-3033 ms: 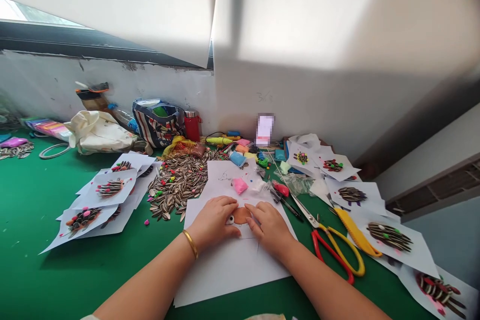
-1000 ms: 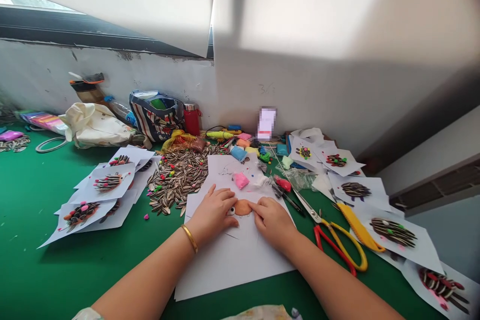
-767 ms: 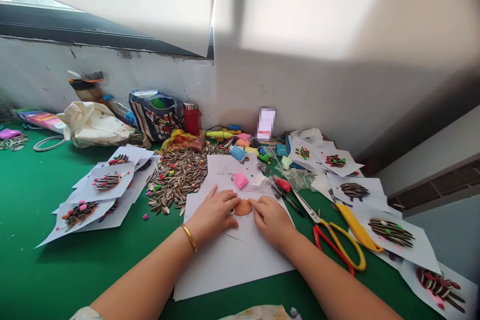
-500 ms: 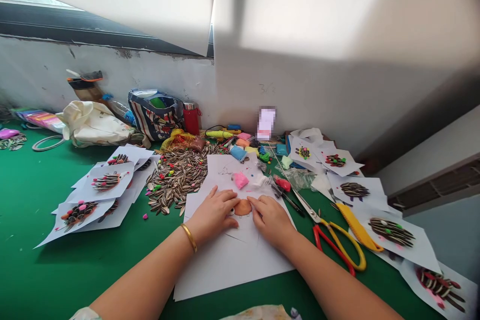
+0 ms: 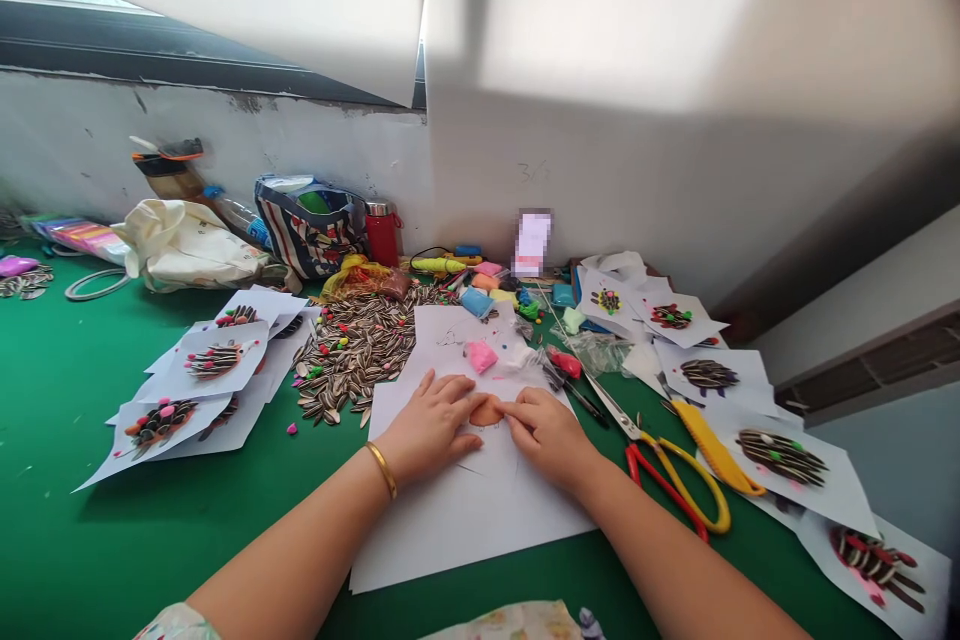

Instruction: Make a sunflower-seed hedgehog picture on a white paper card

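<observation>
A flat orange modelling clay piece [image 5: 487, 412] lies on the white paper [image 5: 435, 530] in front of me, partly covered by fingers. My left hand [image 5: 433, 420] rests palm down on the sheet with its fingers stretched out, the index fingertip at the clay's left edge. From the right, my right hand [image 5: 553, 438] touches the clay with its extended index finger; its thumb is apart and the other fingers are bent under. Beyond the hands, a pink clay lump [image 5: 481, 356] sits on the paper. Small drawn lines show just below the orange piece.
Sunflower seeds [image 5: 360, 350] are heaped left of the paper. Scissors [image 5: 660, 465] and a yellow utility knife [image 5: 716, 450] lie to the right. Seed hedgehog pictures [image 5: 217, 360] are stacked on both sides. Bags, a red flask [image 5: 382, 233] and a phone [image 5: 532, 242] stand along the wall.
My left fingertips have shifted onto the orange clay's left side, covering a small round mark seen there before. My right index finger remains at its right edge.
</observation>
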A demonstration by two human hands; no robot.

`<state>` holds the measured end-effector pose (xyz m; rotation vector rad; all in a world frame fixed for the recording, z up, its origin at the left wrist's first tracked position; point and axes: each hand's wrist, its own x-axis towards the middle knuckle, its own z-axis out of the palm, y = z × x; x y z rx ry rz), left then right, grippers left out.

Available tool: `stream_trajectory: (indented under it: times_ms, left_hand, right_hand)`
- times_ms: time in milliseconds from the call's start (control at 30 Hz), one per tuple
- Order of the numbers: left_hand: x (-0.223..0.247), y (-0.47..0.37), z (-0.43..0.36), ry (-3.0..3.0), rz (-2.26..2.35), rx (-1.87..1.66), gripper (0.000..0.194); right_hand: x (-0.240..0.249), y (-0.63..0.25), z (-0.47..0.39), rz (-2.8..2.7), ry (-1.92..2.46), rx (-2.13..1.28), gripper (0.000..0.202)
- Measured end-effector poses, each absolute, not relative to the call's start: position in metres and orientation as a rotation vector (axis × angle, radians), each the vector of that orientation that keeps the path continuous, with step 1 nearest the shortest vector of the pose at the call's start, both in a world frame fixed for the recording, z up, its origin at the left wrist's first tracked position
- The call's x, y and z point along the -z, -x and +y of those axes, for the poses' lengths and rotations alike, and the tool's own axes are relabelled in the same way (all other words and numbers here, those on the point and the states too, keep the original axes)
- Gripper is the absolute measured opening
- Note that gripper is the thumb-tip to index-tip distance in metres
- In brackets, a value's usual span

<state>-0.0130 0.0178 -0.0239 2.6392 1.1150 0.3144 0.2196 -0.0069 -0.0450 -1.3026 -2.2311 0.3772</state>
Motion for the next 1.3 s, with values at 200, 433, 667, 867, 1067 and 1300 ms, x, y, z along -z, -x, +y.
stream_trajectory:
  times_ms: [200,433,667,867,1067,1300]
  left_hand:
    - [0.026,0.013,0.019,-2.620,1.128,-0.337,0.069]
    - [0.027,0.013,0.020,-2.605,1.145,-0.324,0.075]
    - [0.028,0.014,0.021,-2.603,1.143,-0.354,0.076]
    - [0.029,0.015,0.021,-2.595,1.143,-0.369,0.077]
    - [0.030,0.015,0.021,-2.592,1.146,-0.377,0.078]
    - [0.027,0.014,0.021,-2.563,1.149,-0.381,0.075]
  right_hand:
    - [0.039,-0.221,-0.012,-2.354,1.276,-0.289,0.031]
    - [0.039,-0.218,-0.015,-2.439,1.134,-0.206,0.034]
    - [0.037,-0.212,-0.017,-2.472,1.147,-0.178,0.035]
    - [0.036,-0.205,-0.020,-2.483,1.187,-0.171,0.037]
    - [0.035,-0.201,-0.018,-2.461,1.283,-0.236,0.046]
    - [0.034,-0.192,-0.016,-2.431,1.335,-0.191,0.038]
